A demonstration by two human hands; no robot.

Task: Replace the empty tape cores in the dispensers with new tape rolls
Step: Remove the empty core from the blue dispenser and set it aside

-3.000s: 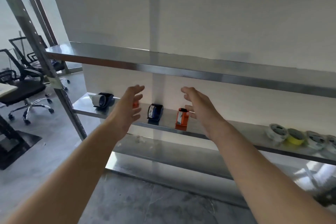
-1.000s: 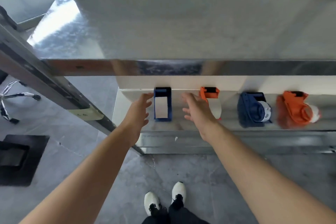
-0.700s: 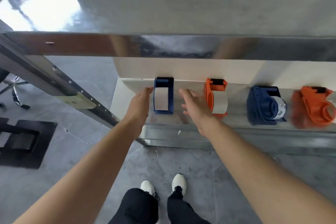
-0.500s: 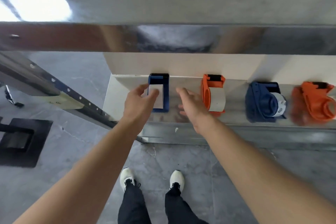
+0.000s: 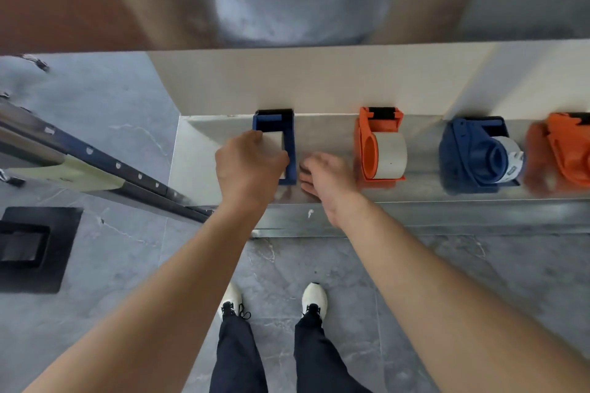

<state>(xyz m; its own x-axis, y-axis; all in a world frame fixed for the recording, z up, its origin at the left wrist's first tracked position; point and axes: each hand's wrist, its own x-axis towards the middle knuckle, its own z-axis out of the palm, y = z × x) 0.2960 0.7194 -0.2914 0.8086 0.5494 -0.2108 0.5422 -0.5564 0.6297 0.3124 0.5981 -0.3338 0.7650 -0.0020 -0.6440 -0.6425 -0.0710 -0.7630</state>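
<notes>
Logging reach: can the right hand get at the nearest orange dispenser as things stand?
Probably yes: the right hand is open beside the orange dispenser, only bare shelf between them; the left hand grips the blue dispenser.

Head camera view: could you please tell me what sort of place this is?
Probably a storeroom or workshop: bare steel shelving, a row of tape dispensers on it, the blue dispenser in the grip of the left hand, and a grey tiled floor.

Glossy brushed-metal shelf (image 5: 447, 198); smooth blue plastic dispenser (image 5: 290, 150); matt paper core (image 5: 275, 143); polished grey stone floor (image 5: 105, 124).
</notes>
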